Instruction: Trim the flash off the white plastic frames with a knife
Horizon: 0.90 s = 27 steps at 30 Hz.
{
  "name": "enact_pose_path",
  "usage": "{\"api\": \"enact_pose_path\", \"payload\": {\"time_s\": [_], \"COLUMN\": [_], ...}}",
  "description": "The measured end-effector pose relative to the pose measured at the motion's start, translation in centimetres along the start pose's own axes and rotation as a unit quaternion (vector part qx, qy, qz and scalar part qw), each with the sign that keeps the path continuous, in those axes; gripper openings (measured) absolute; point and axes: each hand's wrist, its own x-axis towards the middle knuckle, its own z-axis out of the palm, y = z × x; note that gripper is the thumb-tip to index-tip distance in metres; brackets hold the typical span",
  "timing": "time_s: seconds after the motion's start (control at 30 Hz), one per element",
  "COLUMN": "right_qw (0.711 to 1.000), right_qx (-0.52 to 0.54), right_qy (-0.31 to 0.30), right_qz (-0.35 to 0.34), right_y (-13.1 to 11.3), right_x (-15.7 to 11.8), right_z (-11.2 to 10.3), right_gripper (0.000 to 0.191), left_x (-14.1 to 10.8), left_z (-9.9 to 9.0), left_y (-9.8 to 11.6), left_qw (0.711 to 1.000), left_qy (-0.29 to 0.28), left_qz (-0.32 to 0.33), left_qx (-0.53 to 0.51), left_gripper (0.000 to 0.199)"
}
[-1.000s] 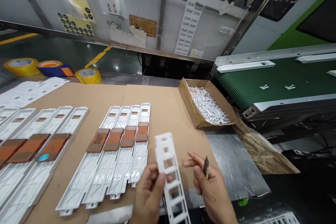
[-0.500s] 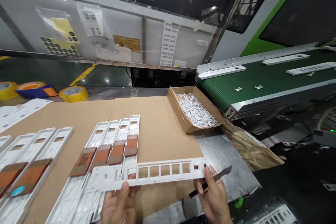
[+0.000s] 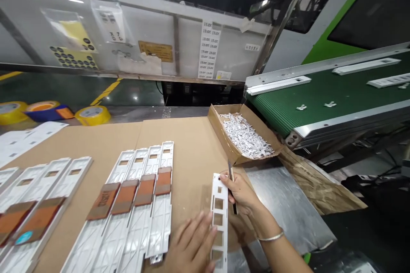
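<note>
Right hand (image 3: 241,194): closed in a pinch around the far end of the strip, with a slim dark knife (image 3: 230,173) upright between its fingers; holding both at once seems to keep the blade ready without setting it down.

Left hand (image 3: 190,243): relaxed and open, fingers spread, tips reaching the strip's left edge, apparently to steady it rather than grip it.

Strip: one white frame strip (image 3: 219,217) with a row of square windows, lying lengthwise away from the person, just right of the middle panels and over the cardboard sheet (image 3: 192,147); standing clear of the others, it seems placed for close checking.

Wrist: one thin silver bangle (image 3: 270,236) on the right arm.

Middle panels: four white panels (image 3: 144,217) side by side, each with one brown-orange patch (image 3: 144,190); the tight row seems to keep them matched and within reach.

Left panels: four white panels (image 3: 51,190), cut off by the frame, with two patches showing and one blue round sticker (image 3: 24,238).

Far right: one cardboard box (image 3: 221,130) of small white clips (image 3: 245,135), beside a green conveyor (image 3: 323,111) carrying three long white pieces (image 3: 278,85) and three loose clips (image 3: 301,107).

Far left: three tape rolls (image 3: 92,115) on the floor beyond the sheet.
</note>
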Motion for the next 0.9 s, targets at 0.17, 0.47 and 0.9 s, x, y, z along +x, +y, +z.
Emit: {"api": "enact_pose_path", "payload": {"time_s": [0.17, 0.47, 0.9], "right_qw": [0.990, 0.872, 0.668], "right_qx": [-0.136, -0.483, -0.698], "right_qy": [-0.044, -0.046, -0.054], "right_qz": [0.019, -0.065, -0.251], "right_y": [3.4, 1.9, 2.8], "right_x": [1.8, -0.1, -1.2], "right_z": [1.8, -1.2, -1.2], "right_gripper": [0.041, 0.030, 0.050], "left_x": [0.3, -1.7, -1.6], "left_z": [2.9, 4.6, 5.8], "left_y": [-1.0, -1.3, 0.3], "left_qw": [0.986, 0.989, 0.989], "left_qy": [-0.096, -0.096, -0.069], "left_qz": [0.015, -0.017, -0.097], "left_qx": [0.135, 0.111, 0.091], "left_gripper": [0.048, 0.061, 0.056]}}
